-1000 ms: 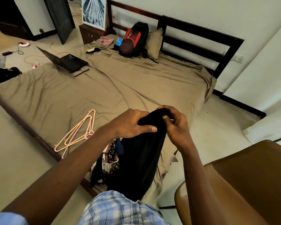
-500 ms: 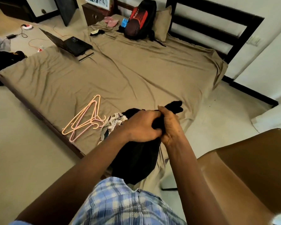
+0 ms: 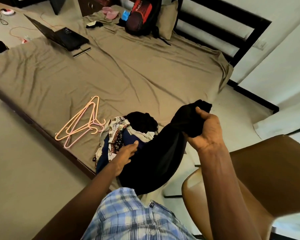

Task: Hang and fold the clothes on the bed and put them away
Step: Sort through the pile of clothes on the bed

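My right hand [image 3: 204,132] clutches the limp, probably light black garment [image 3: 156,163] by its bunched end, right of the hangers [image 3: 81,123], my left hand [image 3: 125,157] flat against its sag.

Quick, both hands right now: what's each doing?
Left hand: open, touching the black garment.
Right hand: gripping the black garment's upper end.

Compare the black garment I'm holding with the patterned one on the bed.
The black garment is plain; the patterned one is white with a print. The black garment is raised, one end bunched in the right hand, while the patterned one lies crumpled on the bed. Both are unfolded and sit at the bed's near corner.
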`<state>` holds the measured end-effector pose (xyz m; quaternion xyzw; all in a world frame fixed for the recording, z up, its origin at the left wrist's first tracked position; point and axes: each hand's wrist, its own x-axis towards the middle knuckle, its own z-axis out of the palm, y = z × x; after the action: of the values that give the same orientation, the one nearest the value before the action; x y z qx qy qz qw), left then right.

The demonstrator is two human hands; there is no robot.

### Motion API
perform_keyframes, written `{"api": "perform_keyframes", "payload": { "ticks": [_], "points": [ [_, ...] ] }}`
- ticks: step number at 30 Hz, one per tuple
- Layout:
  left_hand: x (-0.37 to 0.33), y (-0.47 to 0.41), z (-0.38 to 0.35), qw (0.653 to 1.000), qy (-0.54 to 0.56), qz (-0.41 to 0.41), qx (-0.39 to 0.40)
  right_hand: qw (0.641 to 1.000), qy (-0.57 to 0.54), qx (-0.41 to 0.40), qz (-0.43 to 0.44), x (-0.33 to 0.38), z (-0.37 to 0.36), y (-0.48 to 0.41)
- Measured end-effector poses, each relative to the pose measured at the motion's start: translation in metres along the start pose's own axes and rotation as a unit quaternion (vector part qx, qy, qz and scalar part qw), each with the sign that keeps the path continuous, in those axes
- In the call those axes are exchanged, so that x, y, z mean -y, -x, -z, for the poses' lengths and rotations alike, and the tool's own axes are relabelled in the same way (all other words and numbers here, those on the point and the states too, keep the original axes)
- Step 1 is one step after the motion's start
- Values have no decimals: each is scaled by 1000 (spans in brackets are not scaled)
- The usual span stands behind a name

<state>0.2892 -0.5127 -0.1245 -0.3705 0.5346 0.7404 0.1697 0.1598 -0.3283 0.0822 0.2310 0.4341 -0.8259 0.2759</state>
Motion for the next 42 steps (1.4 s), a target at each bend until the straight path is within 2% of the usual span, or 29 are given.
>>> {"api": "perform_keyframes", "payload": {
  "ticks": [3, 7, 11, 14, 16, 18, 19, 21, 23, 25, 27, 29, 30, 33, 35, 37, 39, 40, 42],
  "points": [
    [-18, -1, -13, 999, 36, 8, 29, 1000, 5, 11, 8, 6, 0, 9],
    [-25, 5, -17, 991, 21, 27, 131, 1000, -4, 4, 29, 13, 2, 14],
    [-3, 13, -20, 968, 143, 90, 186, 998, -44, -13, 43, 22, 12, 9],
    [2, 26, -28, 966, 104, 121, 205, 997, -31, -35, 59, 26, 23, 4],
    [-10, 36, -33, 971, 111, 119, 174, 997, -30, -35, 62, 26, 24, 3],
    [-37, 45, -35, 974, 184, 48, 119, 997, -23, -25, 73, 30, 22, 6],
    [-55, 50, -34, 966, 239, -12, 97, 996, -22, -20, 85, 34, 21, 8],
    [-93, 68, -26, 935, 312, -152, 70, 994, -22, -10, 108, 46, 22, 7],
    [-123, 88, -14, 895, 338, -290, 33, 993, -26, 3, 113, 58, 23, 4],
    [-134, 89, -3, 868, 359, -343, -29, 994, -33, 13, 104, 65, 23, 2],
    [-137, 89, -1, 888, 350, -295, -43, 995, -42, 19, 84, 69, 22, -2],
    [-138, 97, -1, 922, 308, -236, -19, 996, -44, 11, 73, 71, 21, -7],
    [-137, 102, 2, 926, 298, -233, 1, 997, -43, 6, 70, 71, 22, -9],
    [-129, 129, 13, 896, 296, -325, 58, 996, -40, -4, 82, 71, 23, -13],
    [-115, 145, 18, 909, 224, -347, 65, 996, -28, -11, 78, 66, 20, -13],
    [-101, 147, 23, 949, 90, -286, 97, 997, -22, -23, 74, 59, 10, -17],
    [-87, 138, 30, 975, -21, -182, 122, 997, -19, -31, 65, 51, -5, -26],
    [-81, 132, 35, 982, -33, -143, 123, 997, -14, -36, 60, 45, -15, -31],
    [-75, 119, 47, 989, 11, -99, 109, 998, -9, -39, 50, 32, -39, -40]
  ]
}}
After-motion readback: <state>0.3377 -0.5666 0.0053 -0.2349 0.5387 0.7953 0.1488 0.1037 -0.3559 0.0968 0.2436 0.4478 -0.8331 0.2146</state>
